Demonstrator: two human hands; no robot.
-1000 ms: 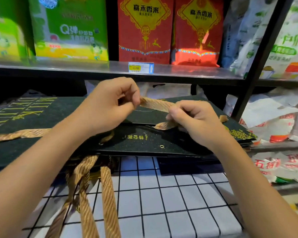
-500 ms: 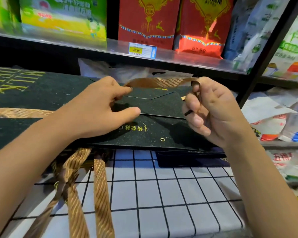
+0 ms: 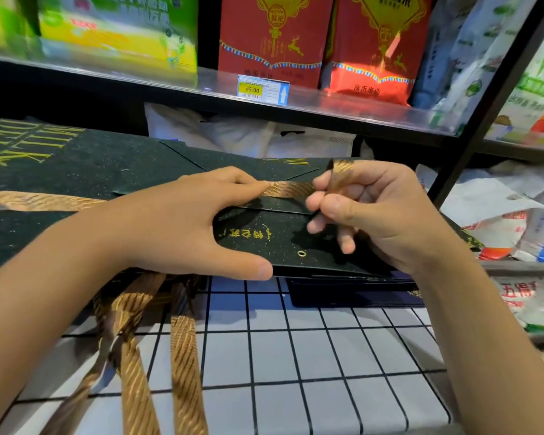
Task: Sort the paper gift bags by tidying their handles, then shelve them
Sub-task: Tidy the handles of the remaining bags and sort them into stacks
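the handle ribbon [image 3: 291, 189] runs left to right; left hand [image 3: 182, 227] presses it flat with straight fingers, right hand [image 3: 368, 211] pinches its right end.

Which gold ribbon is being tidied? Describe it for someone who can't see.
Find the flat black gift bag under the shelf's yellow price tag. The ribbon handle stretches across it between both hands; the other gold ribbons dangle over the front edge.

Ribbon handles [image 3: 132, 365] cut off at bottom edge
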